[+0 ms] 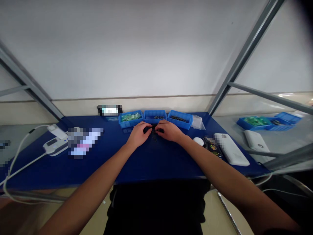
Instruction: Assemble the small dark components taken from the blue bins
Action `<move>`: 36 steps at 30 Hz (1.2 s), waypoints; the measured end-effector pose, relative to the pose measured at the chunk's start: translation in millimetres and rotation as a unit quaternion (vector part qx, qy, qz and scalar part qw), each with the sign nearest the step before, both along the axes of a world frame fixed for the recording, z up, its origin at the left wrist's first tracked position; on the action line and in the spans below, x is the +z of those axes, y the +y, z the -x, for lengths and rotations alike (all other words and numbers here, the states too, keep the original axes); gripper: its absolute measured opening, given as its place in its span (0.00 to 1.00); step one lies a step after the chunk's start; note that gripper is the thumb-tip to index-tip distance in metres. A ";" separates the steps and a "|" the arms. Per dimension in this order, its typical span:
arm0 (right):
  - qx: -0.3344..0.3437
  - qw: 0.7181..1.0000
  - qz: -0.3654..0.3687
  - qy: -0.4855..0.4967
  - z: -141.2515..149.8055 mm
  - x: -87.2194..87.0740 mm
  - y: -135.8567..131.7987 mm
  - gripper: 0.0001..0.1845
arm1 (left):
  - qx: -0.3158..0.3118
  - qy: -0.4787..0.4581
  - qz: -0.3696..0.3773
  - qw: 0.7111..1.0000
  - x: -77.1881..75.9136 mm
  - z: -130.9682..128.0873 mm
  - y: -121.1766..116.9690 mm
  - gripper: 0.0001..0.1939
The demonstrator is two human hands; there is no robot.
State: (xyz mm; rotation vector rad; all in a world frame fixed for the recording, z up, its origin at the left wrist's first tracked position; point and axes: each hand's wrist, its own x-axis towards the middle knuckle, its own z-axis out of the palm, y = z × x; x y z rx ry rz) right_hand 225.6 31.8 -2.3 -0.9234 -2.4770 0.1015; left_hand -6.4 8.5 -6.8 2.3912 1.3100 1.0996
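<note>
My left hand (139,133) and my right hand (169,131) meet over the blue tabletop, just in front of three small blue bins. Fingers on both hands are curled in a pinch; whatever they grip is too small and dark to name. Beneath and between the fingertips lies a little bunch of thin dark pieces (154,136). Green packets fill the left bin (130,124). Small metallic bits lie in the middle bin (155,113). Thin dark pieces like those between my hands are in the right bin (186,124).
A clear plastic bag (198,122) lies beside the right bin. At right are a white round lid (198,141), a dark packet (213,147) and a white power bank-like block (231,150). A white power strip (56,146) with cables sits left. Grey metal posts (244,52) flank the table.
</note>
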 end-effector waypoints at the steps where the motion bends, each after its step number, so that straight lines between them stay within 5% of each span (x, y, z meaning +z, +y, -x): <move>1: -0.001 1.000 0.002 0.006 0.6 1.0 -0.5 0.06 | 0.000 0.001 0.000 1.000 -0.3 0.0 0.1 0.09; 11: -0.034 0.971 0.074 0.223 13.2 8.3 -12.3 0.06 | -0.038 0.000 0.000 0.999 2.1 -4.0 -4.8 0.12; 23: -0.038 0.963 0.113 0.240 16.8 2.6 -14.6 0.07 | 0.003 -0.005 -0.026 1.000 1.7 -2.6 -5.6 0.11; 28: -0.027 0.967 0.089 0.237 13.9 1.8 -11.3 0.19 | -0.012 -0.040 -0.009 0.999 5.4 -3.3 -6.8 0.10; 36: -0.038 0.969 0.041 0.240 12.7 8.8 -14.0 0.12 | 0.000 -0.046 0.028 0.999 6.8 -5.3 -10.1 0.15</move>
